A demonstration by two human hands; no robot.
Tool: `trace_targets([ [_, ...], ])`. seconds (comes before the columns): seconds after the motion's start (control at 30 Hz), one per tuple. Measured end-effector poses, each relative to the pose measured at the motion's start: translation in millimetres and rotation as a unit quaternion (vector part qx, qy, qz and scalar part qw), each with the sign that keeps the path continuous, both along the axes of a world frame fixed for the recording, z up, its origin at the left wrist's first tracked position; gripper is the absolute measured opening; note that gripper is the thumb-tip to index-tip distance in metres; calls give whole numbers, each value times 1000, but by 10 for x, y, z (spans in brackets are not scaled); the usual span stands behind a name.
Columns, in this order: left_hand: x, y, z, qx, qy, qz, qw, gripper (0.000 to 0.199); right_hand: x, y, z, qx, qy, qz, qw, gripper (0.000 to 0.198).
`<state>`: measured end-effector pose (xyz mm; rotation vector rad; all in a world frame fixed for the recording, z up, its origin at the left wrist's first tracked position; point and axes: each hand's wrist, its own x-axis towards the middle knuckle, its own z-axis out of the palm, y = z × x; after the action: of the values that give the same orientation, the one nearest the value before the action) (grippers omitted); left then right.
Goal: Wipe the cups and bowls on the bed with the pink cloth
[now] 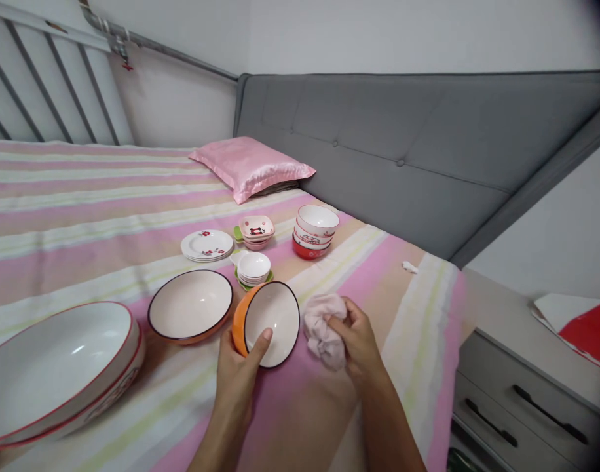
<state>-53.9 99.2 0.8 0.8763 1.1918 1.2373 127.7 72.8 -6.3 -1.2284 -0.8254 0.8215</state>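
My left hand [241, 367] grips an orange bowl [275, 328] with a white inside and dark rim, thumb over its near edge. The bowl is tilted with its opening toward the right. Bunched in my right hand [356, 337] is a pale pink cloth [324, 331], a little to the right of the bowl and apart from it. Left of the orange bowl lies a wider dish [190, 305], white inside with a dark rim. Just behind it are small white dishes [253, 267] stacked on a green one.
Large red-rimmed bowls [49, 373] are stacked at the left. Farther back stand flowered plates [206, 246], small pink dishes [257, 228] and a stack of bowls [317, 219]. A pink pillow [253, 164] lies by the grey headboard [378, 131]; a drawer cabinet [526, 400] stands right.
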Motion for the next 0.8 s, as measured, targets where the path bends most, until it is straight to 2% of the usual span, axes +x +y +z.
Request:
trace_targets([
  [0.07,5,3,-21,-17,46,-22,999,73,-53,11,38,66,23,-72,995,28],
  [0.17,11,18,-67,-1,107,-46,993,77,-207,23,77,158,-94,-150,971,22],
  [0.3,11,34,-102,49,141,-84,985,75,-455,56,78,229,-352,-158,894,15],
  [0.4,11,41,-100,44,142,-86,985,73,-570,104,45,264,-451,-153,838,16],
  [0.47,15,44,-92,36,138,-85,986,73,-598,134,15,260,-497,-157,813,15],
  [0.53,21,44,-83,37,136,-87,986,73,-607,155,-13,233,-533,-144,801,17],
  [0.67,26,48,-78,48,147,-93,984,72,-629,171,-56,159,-584,-89,791,26],
  [0.8,20,59,-99,41,163,-100,981,75,-673,178,-79,81,-603,-70,790,28],
])
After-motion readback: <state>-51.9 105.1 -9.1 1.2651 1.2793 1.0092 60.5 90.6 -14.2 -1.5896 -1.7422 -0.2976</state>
